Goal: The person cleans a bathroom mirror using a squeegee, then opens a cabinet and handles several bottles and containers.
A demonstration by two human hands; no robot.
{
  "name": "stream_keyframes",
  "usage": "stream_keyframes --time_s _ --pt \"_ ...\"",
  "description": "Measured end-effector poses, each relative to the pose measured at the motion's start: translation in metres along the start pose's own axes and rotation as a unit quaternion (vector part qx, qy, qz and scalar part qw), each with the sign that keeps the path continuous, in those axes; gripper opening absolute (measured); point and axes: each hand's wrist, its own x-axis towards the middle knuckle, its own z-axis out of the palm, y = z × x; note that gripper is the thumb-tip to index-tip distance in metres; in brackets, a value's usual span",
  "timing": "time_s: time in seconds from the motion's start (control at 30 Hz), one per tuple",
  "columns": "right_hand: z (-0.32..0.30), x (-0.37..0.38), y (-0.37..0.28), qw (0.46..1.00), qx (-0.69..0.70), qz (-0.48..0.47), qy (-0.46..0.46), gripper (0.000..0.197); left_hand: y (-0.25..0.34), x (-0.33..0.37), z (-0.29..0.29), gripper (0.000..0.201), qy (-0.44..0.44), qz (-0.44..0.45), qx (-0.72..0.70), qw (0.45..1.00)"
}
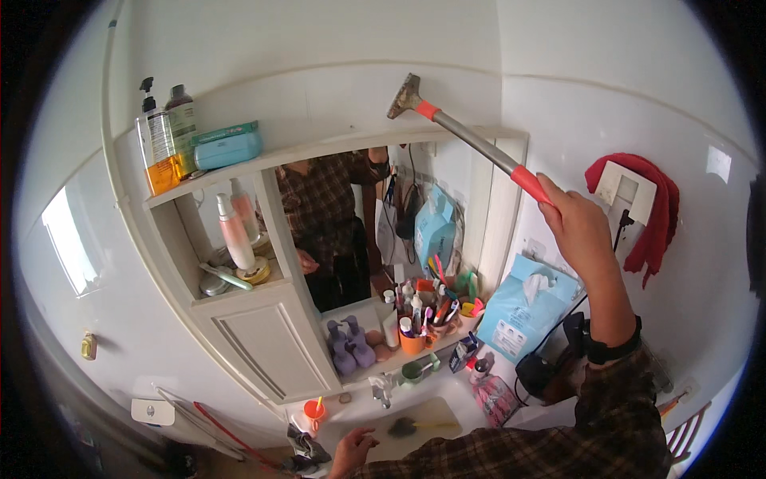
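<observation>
Gripping scraper [477, 144] in right hand [576, 225], left hand [351, 453] half-curled, brush [404, 428] in sink [448, 412], tissue [536, 285] poking from blue pack [511, 310]

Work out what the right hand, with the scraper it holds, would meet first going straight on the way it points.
Probably the white wall above the mirrored cabinet: the scraper leads the right hand, so its blade would touch first, though depth is unclear here.

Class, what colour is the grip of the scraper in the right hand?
The grip is red, seen best in the head view.
</observation>
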Motion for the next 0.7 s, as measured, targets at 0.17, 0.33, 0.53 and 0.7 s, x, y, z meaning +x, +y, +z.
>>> stream_keyframes --time_s 0.17,0.33,0.53,0.7 --pt "-0.001 0.003 0.0 1.0 0.002 0.01 -0.016 0.04 0.013 0.009 0.005 0.03 -0.038 0.056 0.049 0.997" --pt "0.03 -0.008 0.011 0.989 0.139 0.018 -0.041 0.045 0.011 0.012 0.012 0.029 -0.035 0.043 0.06 0.997" --pt "0.004 0.028 -0.026 0.996 0.074 -0.036 -0.016 0.043 0.006 -0.002 0.001 0.029 -0.021 0.024 0.022 0.999" --pt "0.007 0.022 -0.015 0.996 0.08 -0.044 -0.017 0.043 -0.003 -0.008 -0.002 0.029 -0.001 0.013 0.003 1.0"
